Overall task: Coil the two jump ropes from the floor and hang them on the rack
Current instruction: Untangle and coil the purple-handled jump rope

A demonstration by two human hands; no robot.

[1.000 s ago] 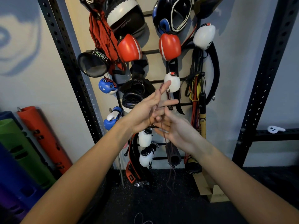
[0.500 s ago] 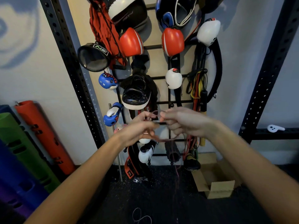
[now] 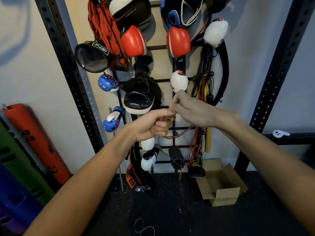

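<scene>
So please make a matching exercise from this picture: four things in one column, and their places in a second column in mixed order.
Things:
1. cardboard box
2. orange foam roller
3. dark red jump rope
4. thin grey rope

Places:
A. lying in loops on the floor, bottom centre
B. held between the left hand and right hand
C. on the floor at the right, open
D. leaning at the far left

Pairs: 1-C, 2-D, 3-B, 4-A
</scene>
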